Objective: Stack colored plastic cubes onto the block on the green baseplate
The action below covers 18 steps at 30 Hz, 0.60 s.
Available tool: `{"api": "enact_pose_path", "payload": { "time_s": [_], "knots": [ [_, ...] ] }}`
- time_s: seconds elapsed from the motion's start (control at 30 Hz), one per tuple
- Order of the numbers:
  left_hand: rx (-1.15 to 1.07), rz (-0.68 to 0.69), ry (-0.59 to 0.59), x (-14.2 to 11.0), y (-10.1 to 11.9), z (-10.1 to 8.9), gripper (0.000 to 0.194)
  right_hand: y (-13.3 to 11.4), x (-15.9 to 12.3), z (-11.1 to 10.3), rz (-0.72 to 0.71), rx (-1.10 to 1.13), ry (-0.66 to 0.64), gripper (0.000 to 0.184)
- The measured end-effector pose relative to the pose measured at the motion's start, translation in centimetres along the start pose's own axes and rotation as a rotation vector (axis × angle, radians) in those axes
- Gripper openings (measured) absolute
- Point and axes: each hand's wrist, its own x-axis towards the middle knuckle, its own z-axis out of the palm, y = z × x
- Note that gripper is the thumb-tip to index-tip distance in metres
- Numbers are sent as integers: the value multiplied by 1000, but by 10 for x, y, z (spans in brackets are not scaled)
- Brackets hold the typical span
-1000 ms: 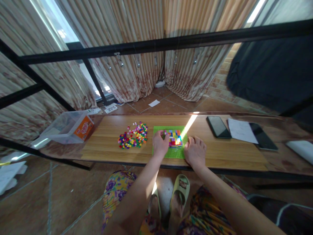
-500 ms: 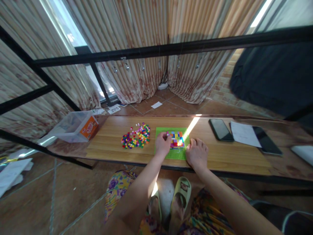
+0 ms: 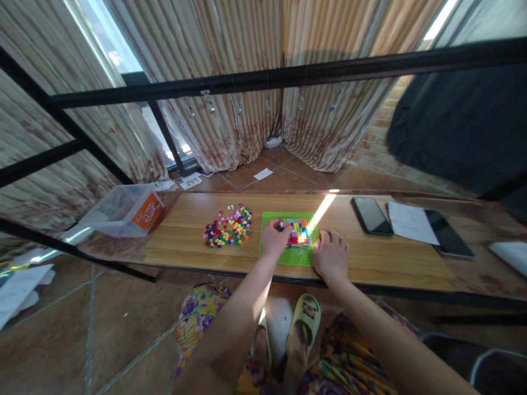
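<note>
A studded green baseplate [image 3: 293,259] lies on the board, carrying a low rectangular build of many-coloured toy bricks [image 3: 300,232]. My left hand [image 3: 274,239] is over the plate's left part, its thumb and fingertips pinched together at the build's left side. What sits between those fingertips, if anything, is too small to make out. Against the plate's right edge rests my right hand [image 3: 331,254], palm down, its fingers loosely bent and holding nothing visible. Left of the plate is a scattered pile of small loose bricks [image 3: 233,229] in several colours.
A clear plastic box [image 3: 119,211] with an orange label stands at the board's left end. To the right lie a dark phone [image 3: 371,215], a white paper [image 3: 411,222] and a black tablet-like device [image 3: 448,236]. A black metal bar [image 3: 255,81] crosses beyond the table.
My left fingertips have shifted slightly right, further over the build's left side. My right hand stays at the plate's edge. The camera view has moved a little.
</note>
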Motion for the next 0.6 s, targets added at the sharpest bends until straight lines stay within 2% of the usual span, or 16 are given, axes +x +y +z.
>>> {"api": "enact_pose_path", "payload": {
  "time_s": [0.13,0.23,0.37,0.47,0.6],
  "knots": [
    [-31,-82,-12,1,3,2,28,1,-1,0,-8,-11,-4,32],
    [-31,-89,-23,2,2,2,30,2,-1,-1,-19,-26,-9,31],
    [-48,-45,74,-2,-5,-5,40,3,0,0,-24,-27,-16,31],
    [-62,1,141,-14,-19,-27,34,4,0,0,-22,-16,-27,32],
    [35,73,198,-35,-49,-77,22,5,0,2,-21,-5,-36,33]
  ]
}}
